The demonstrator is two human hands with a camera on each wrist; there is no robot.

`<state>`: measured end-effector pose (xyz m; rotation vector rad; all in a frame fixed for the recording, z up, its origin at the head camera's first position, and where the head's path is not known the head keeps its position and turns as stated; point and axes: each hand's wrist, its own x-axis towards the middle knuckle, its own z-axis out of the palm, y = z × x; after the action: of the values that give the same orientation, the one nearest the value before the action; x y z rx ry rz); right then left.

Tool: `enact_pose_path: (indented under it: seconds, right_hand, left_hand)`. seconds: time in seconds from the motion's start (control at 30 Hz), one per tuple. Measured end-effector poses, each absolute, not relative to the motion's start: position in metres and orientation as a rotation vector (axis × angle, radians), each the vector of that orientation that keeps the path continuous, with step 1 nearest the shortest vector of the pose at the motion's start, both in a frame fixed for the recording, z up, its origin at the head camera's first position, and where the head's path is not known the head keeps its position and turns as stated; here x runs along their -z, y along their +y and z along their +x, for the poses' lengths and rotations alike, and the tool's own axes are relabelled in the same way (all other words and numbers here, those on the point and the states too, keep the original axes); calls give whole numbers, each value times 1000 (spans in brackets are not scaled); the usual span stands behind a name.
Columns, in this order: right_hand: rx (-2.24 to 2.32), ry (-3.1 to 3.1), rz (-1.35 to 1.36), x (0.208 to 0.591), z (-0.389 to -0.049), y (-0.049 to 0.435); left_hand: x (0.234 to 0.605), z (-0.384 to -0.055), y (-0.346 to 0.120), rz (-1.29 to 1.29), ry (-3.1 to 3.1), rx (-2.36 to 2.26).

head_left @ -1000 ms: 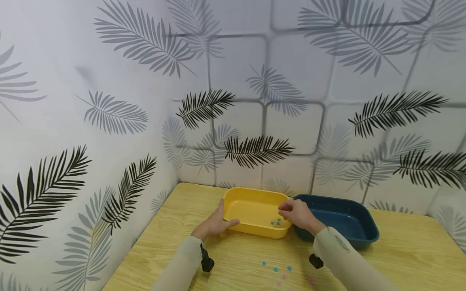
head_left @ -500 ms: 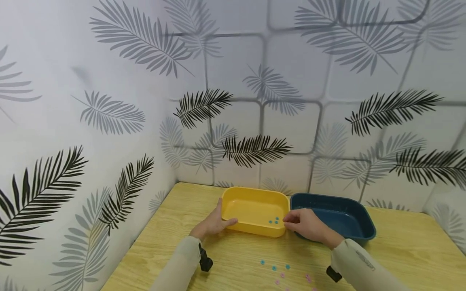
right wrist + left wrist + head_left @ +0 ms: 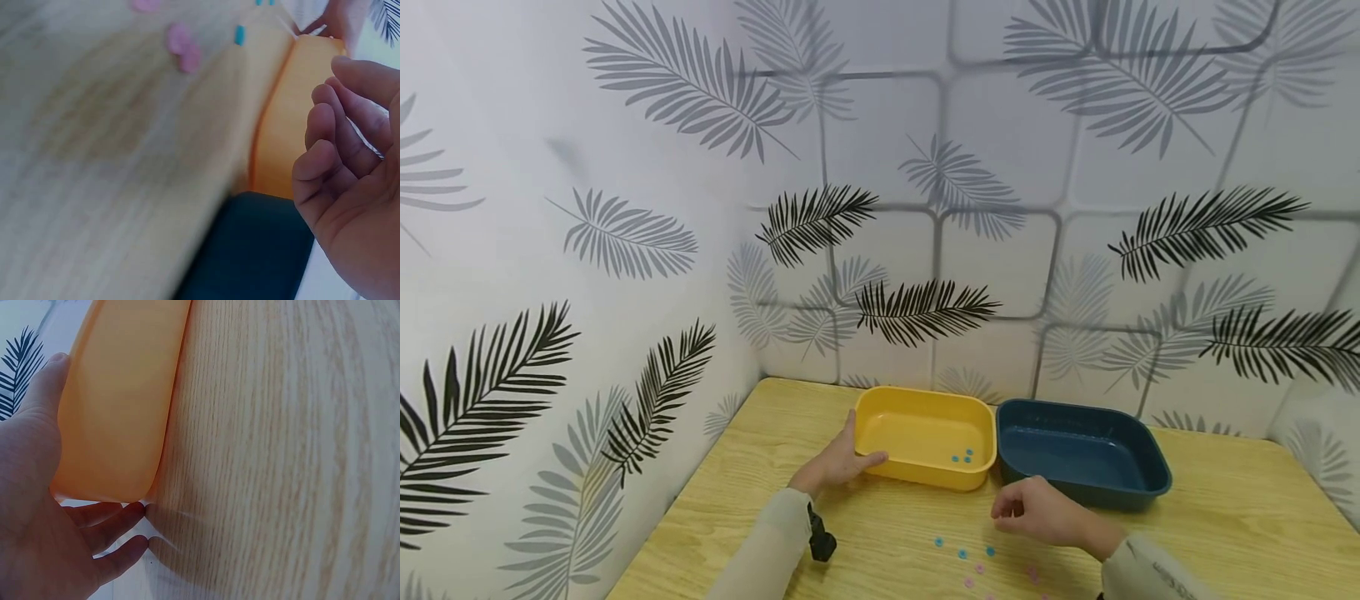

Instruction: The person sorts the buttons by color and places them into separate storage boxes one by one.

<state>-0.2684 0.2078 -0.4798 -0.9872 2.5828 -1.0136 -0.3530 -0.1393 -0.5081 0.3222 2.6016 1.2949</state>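
My left hand (image 3: 835,460) holds the left end of a yellow plastic tray (image 3: 917,473), thumb at its front rim. In the left wrist view, the hand's fingers (image 3: 119,526) bend around the end of the tray (image 3: 119,419). Several small blue ring-like pieces (image 3: 967,460) lie inside near its right end. My right hand (image 3: 1047,517) hovers above the table in front of the trays, its fingers loosely curled and holding nothing. Below it on the wood lie loose blue pieces (image 3: 962,554) and pink pieces (image 3: 980,569). In the right wrist view, pink pieces (image 3: 177,39) appear blurred.
A dark blue tray (image 3: 1120,497) stands right beside the yellow one, with no pieces visible inside. Both sit on a wooden table (image 3: 730,467) against a leaf-patterned wall (image 3: 895,250). A black device (image 3: 822,546) is strapped to the left wrist.
My right hand has left the yellow tray's right end and come back toward the loose pieces, passing the blue tray's front. My left hand keeps its place on the tray.
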Motion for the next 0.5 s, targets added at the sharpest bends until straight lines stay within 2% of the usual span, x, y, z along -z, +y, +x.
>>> enact_pose_path:
  seconds: [0.2,0.5]
  right_hand:
    - [1018,2529,-1098,498,-267,210]
    - [954,2502,-1088,503,-264,205]
  left_hand:
    - [508,-353,-139,318,2607,-1291]
    - [507,-351,-139,319,2614,-1290]
